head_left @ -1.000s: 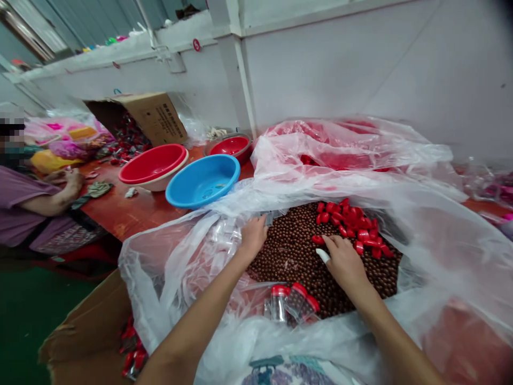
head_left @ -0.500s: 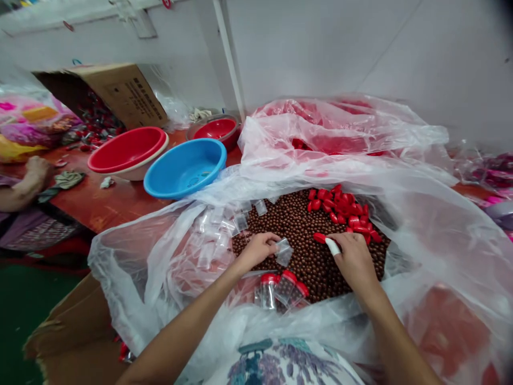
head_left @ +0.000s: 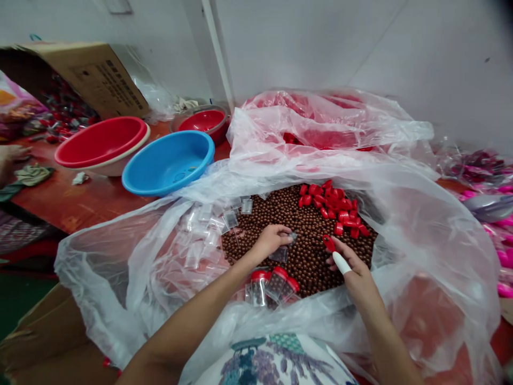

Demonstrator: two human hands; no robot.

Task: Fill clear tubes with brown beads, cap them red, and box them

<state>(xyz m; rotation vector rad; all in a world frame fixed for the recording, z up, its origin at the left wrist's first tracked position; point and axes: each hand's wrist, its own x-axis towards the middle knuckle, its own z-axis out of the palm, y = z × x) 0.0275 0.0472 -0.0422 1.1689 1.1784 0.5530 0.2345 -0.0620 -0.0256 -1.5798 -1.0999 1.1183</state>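
Note:
My left hand (head_left: 272,240) is closed on a small clear plastic container (head_left: 279,254), low over a bed of brown chocolate-like balls (head_left: 272,214). Between the fingertips of my right hand (head_left: 355,262) is a red cap (head_left: 328,243); a white cover (head_left: 341,263) wraps one digit. Loose red caps (head_left: 332,200) lie on the balls beyond that hand. To the left, clear empty containers (head_left: 200,230) are heaped on the plastic sheet. Nearest my body stand several containers with red caps (head_left: 276,283), at least some with brown balls inside.
White plastic sheeting (head_left: 409,240) surrounds the balls. A blue basin (head_left: 168,163), a red basin (head_left: 102,141) and a cardboard box (head_left: 108,80) stand at back left. Behind is a bag of red pieces (head_left: 320,123). Another person's hand (head_left: 14,152) shows at far left.
My left hand has moved right with the container and lowered it to the balls. My right hand has drawn back from the cap pile, the red cap now tilted up. The view has shifted right.

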